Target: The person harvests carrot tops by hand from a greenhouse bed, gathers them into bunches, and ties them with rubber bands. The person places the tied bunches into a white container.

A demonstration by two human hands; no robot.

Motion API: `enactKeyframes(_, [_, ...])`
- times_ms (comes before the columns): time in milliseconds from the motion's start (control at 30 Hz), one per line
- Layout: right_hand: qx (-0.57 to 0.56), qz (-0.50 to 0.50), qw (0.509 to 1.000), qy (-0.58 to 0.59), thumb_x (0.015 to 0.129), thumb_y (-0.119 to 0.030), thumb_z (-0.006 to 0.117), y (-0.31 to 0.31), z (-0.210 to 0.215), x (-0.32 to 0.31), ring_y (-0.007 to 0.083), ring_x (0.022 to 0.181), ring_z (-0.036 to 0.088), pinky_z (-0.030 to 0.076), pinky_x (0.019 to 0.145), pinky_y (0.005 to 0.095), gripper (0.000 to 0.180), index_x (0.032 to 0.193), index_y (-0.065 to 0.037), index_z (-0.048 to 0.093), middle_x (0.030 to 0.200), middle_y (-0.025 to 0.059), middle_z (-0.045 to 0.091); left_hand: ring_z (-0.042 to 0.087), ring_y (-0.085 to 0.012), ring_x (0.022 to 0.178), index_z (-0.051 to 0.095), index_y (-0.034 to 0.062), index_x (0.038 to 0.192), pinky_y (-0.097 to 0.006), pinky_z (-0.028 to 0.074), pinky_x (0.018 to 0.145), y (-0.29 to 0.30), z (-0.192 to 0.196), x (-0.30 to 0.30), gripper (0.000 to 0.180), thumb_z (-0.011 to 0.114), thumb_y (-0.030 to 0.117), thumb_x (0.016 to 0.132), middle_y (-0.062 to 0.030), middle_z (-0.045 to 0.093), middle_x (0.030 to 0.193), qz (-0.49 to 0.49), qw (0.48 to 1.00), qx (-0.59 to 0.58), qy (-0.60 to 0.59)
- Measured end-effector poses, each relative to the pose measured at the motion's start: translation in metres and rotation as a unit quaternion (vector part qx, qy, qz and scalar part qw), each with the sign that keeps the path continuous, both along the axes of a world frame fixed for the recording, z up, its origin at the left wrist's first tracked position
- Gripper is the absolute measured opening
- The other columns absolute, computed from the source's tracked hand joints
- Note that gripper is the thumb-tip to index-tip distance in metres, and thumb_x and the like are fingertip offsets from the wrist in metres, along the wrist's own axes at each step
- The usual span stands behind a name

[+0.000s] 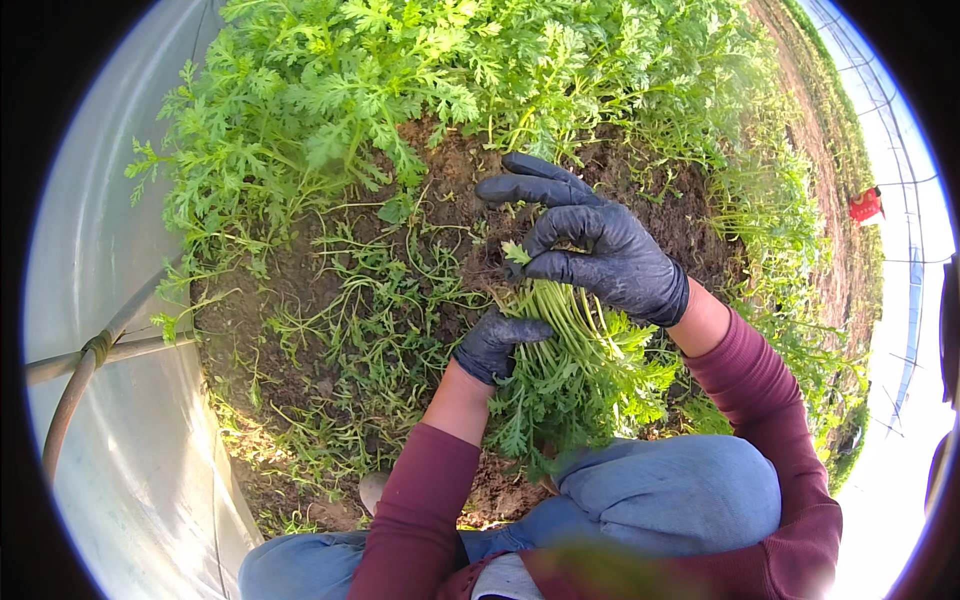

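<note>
A thick bunch of chrysanthemum greens (585, 375) lies across my lap side, its pale stems gathered toward the middle and its lobed leaves hanging down to the right. My left hand (488, 345), in a black glove, is wrapped round the stems from the left, thumb on top. Above the cut ends, my right hand (615, 250), also black-gloved, has thumb and forefinger pinched together on a small leaf sprig (516, 253). Its other fingers stretch out to the left. The bunch hides most of my left fingers.
Tall standing greens (350, 80) grow ahead and along the right. Loose cut stems and leaves (370, 310) litter the brown soil (270, 355) at left. Beyond them rise a plastic sheet wall (110, 420) and tied poles (95, 352). A red object (865, 205) stands far right.
</note>
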State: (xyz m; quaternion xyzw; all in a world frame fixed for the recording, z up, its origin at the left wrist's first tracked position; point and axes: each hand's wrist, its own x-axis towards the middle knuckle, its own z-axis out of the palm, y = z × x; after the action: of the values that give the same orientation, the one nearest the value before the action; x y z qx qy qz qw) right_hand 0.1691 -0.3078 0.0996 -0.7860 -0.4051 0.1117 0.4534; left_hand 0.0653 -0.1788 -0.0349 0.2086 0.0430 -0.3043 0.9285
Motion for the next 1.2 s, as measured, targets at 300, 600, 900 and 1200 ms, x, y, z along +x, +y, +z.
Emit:
enactKeyframes(300, [0.176,-0.433,0.809,0.357,0.081,-0.041,0.066,-0.027,0.01,0.009,0.0173,0.106,0.053,0.045,0.084,0.0316,0.062,0.123,0.001,0.047,0.122,0.0117,0.053,0.058,-0.0234,0.105,0.056,-0.0019,0.116,-0.036,0.045,0.093,0.01,-0.029,-0.006,0.049,0.066,0.01,0.07,-0.012,0.06,0.115,-0.046,0.989,0.122,0.066])
enactKeyframes(600, [-0.156,-0.217,0.957,0.115,0.093,-0.018,0.047,-0.028,-0.066,-0.078,0.0388,0.133,0.024,0.025,0.107,0.0389,0.049,0.133,0.006,0.033,0.137,0.0336,0.026,0.057,-0.0223,0.103,0.056,0.0004,0.115,-0.036,0.044,0.093,-0.001,0.011,0.006,0.041,0.064,0.012,0.076,-0.0098,0.059,0.114,0.068,0.99,0.04,0.116])
enactKeyframes(900, [-0.058,-0.161,0.919,0.355,0.077,-0.038,0.069,-0.042,-0.06,-0.057,0.0263,0.125,0.036,0.03,0.104,0.0359,0.077,0.134,0.002,0.034,0.137,0.0182,0.036,0.064,-0.0205,0.083,0.061,-0.004,0.103,-0.033,0.053,0.074,-0.009,0.006,0.012,0.029,0.063,0.01,0.078,-0.0117,0.064,0.098,0.076,0.977,0.022,0.199])
enactKeyframes(1200, [-0.196,-0.103,0.854,0.471,0.061,-0.032,0.081,-0.031,-0.055,-0.065,0.0186,0.083,0.061,0.049,0.078,0.0324,0.059,0.105,0.001,0.06,0.093,0.0105,0.066,0.058,-0.0231,0.096,0.056,-0.004,0.112,-0.036,0.047,0.087,-0.02,0.045,0.01,0.043,0.065,0.016,0.075,-0.0141,0.059,0.112,0.152,0.969,0.174,0.091])
